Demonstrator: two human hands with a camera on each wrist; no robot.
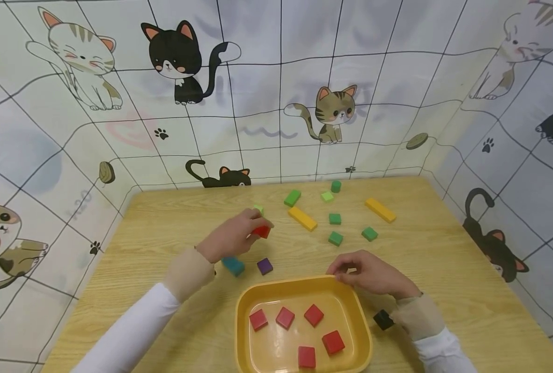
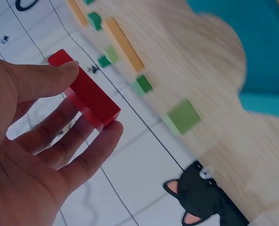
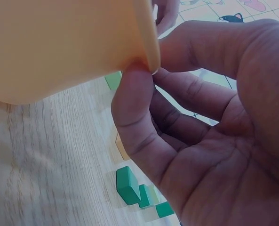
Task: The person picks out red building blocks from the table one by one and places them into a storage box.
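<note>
My left hand (image 1: 229, 237) holds a red rectangular block (image 2: 93, 96) between thumb and fingers, over the left part of the table, as the left wrist view shows. Below that hand lie a blue arch-shaped block (image 1: 232, 266) and a purple cube (image 1: 265, 266). With thumb and finger, my right hand (image 1: 374, 272) pinches the rim of a yellow plastic tray (image 1: 240, 331) at its far right corner. Several red blocks (image 1: 285, 317) lie apart from one another inside the tray. A black block (image 1: 383, 319) sits beside the right wrist.
Green blocks (image 1: 335, 218) are scattered across the wooden table (image 1: 164, 217) beyond the tray. Two long yellow-orange blocks (image 1: 302, 218) lie among them. Behind and at the sides hangs a white cloth (image 1: 267, 93) printed with cats and grid lines.
</note>
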